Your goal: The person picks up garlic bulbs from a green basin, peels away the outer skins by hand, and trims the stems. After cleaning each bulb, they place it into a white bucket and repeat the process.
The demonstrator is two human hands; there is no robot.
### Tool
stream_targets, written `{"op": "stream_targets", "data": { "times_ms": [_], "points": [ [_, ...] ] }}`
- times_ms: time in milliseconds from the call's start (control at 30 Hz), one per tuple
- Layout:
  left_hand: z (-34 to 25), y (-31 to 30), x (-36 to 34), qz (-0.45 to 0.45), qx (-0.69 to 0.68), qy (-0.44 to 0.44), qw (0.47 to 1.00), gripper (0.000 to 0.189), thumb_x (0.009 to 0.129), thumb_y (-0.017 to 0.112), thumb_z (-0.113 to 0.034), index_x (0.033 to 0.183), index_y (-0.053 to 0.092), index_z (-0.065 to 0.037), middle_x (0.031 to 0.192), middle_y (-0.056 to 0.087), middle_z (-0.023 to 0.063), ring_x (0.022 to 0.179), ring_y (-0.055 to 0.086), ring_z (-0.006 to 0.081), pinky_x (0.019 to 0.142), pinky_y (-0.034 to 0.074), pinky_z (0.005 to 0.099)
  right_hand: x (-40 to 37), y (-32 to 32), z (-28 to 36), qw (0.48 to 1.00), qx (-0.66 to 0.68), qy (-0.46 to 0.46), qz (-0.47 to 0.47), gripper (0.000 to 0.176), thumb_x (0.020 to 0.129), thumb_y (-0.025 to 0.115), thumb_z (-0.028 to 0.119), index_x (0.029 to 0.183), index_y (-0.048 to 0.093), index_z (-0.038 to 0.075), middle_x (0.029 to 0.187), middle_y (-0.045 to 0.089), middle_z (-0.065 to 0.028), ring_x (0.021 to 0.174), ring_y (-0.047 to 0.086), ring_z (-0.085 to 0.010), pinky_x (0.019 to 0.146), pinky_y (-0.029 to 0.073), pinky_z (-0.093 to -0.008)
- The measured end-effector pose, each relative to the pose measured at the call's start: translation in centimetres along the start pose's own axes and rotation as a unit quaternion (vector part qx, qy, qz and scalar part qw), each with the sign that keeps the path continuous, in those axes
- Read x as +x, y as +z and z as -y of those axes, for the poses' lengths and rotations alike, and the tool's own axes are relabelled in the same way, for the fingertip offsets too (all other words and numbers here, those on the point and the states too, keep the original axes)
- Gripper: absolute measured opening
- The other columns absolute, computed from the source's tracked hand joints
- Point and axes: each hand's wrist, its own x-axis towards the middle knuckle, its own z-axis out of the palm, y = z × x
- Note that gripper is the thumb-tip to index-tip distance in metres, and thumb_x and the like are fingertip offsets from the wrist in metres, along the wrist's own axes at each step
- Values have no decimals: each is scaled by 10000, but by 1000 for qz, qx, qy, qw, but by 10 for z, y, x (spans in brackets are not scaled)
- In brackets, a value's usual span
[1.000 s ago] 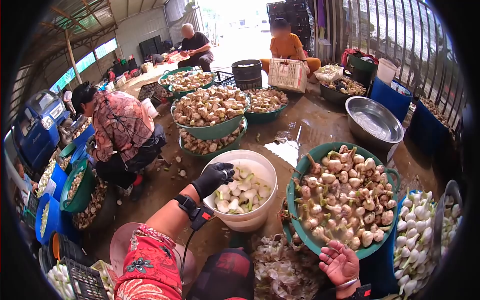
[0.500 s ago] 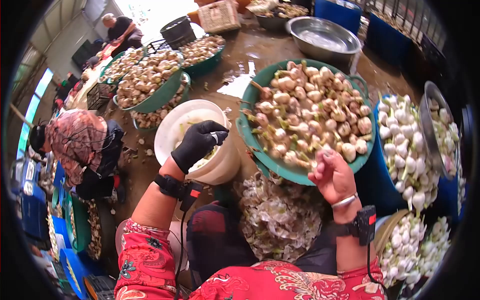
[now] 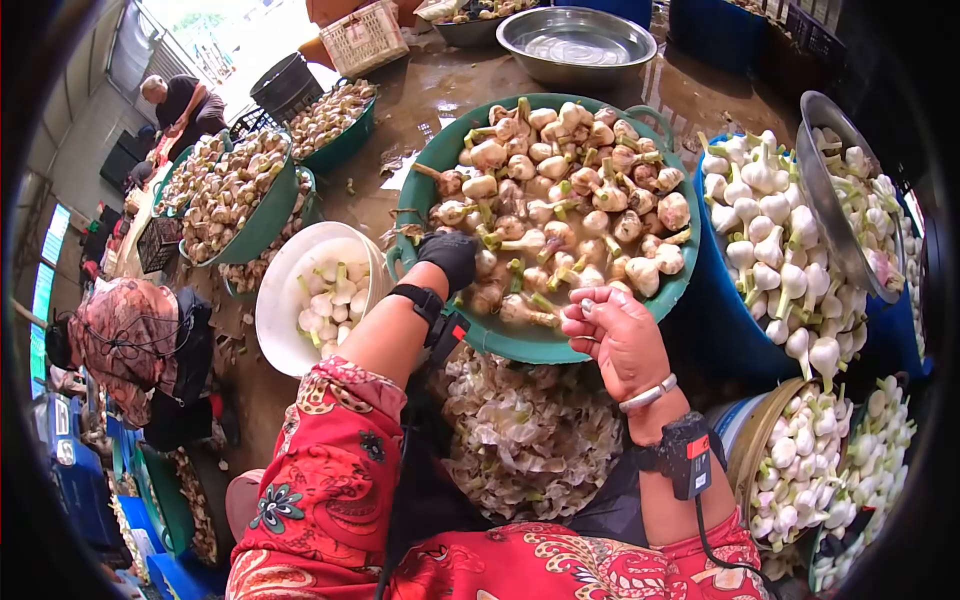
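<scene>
A green basin of unpeeled, wet garlic bulbs in brownish water sits in front of me. My left hand, in a black glove, reaches over the basin's left rim and is nearest the bulbs there; its fingers are mostly hidden. Bare, my right hand hovers at the near rim with fingers curled and thumb against them. Whatever its fingertips pinch is too small to make out. To the left, a white bucket contains pale peeled garlic.
Garlic skins are heaped below the basin. At right stand a blue tub of white bulbs and a tilted metal bowl. A metal basin is behind. At left are heaped green tubs and a bent-over person.
My left hand has moved right from above the white bucket to the green basin. My right hand has shifted slightly along the near rim, still curled. The whole view has turned slightly.
</scene>
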Motion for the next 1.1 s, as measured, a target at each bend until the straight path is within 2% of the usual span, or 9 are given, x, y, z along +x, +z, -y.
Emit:
{"op": "stream_targets", "data": {
  "times_ms": [200, 467, 600, 633, 800, 900, 1000, 1033, 1100],
  "points": [
    [8, 14, -11, 15, 44, -25, 999, 318, 669, 642, -224, 934, 667, -49, 928, 653, 207, 902, 648, 330, 741, 520, 432, 1, -2, 4, 999, -39, -1, -9, 159, 870, 556, 121, 997, 601, 36, 880, 639, -41, 711, 615, -102, 630, 469, -240],
    [23, -3, -52, -62, -212, -8, 975, 154, 728, 621, -134, 851, 688, -69, 833, 661, 174, 797, 651, 321, 694, 513, 408, 2, 7, -18, 993, -108, -27, 31, 182, 848, 588, 88, 1023, 587, 38, 889, 621, -28, 736, 610, -103, 631, 482, -235],
    [0, -59, -115, -124, -338, 54, 931, 171, 739, 652, -88, 898, 702, -50, 794, 673, 137, 732, 657, 254, 670, 510, 353, 7, 17, -36, 983, -128, -101, 89, 560, 766, 654, 17, 1295, 480, 80, 1179, 516, -106, 942, 577, -167, 814, 494, -285],
    [-12, -79, -137, -87, -409, 36, 907, 173, 758, 647, -69, 922, 694, -37, 793, 673, 113, 759, 651, 217, 667, 509, 328, 1, 25, -34, 984, -110, -83, 111, 719, 737, 663, -17, 1387, 390, 120, 1283, 436, -127, 1017, 540, -203, 886, 472, -313],
    [-49, -69, -179, -82, -661, 28, 746, 175, 839, 585, -74, 981, 649, 5, 942, 667, 97, 871, 626, 183, 755, 500, 328, 9, 25, -46, 979, 7, -65, 191, 607, 743, 672, -28, 1301, 439, 24, 1077, 587, -87, 930, 591, -146, 811, 499, -284],
    [-54, -55, -184, -123, -842, 12, 526, 254, 888, 557, -19, 1126, 561, 71, 1093, 579, 116, 915, 613, 170, 788, 544, 274, 0, 32, -37, 980, 76, -70, 171, 548, 739, 700, -18, 1241, 481, 8, 1015, 609, -64, 885, 602, -123, 767, 515, -263],
    [-61, -40, -182, -128, -817, 24, 561, 288, 930, 532, -103, 1178, 546, 43, 1053, 586, 93, 920, 613, 168, 786, 536, 266, -3, 35, -35, 982, 20, -115, 148, 534, 729, 740, -8, 1206, 504, 26, 1000, 610, -36, 864, 604, -109, 783, 515, -259],
    [-66, -41, -177, -93, -880, 15, 465, 334, 957, 494, -172, 1237, 520, 8, 1006, 593, 67, 877, 605, 147, 755, 514, 245, -2, 35, -37, 978, -36, -162, 129, 543, 721, 750, -8, 1204, 507, 34, 1014, 613, -36, 875, 603, -106, 794, 513, -258],
    [-65, -46, -174, -79, -870, 30, 486, 331, 944, 523, -196, 1216, 536, -8, 992, 610, 51, 847, 600, 125, 758, 509, 255, -2, 36, -42, 963, -104, -221, 109, 562, 700, 776, 0, 1197, 517, 54, 1038, 615, -28, 907, 594, -93, 820, 506, -255]
  ]
}}
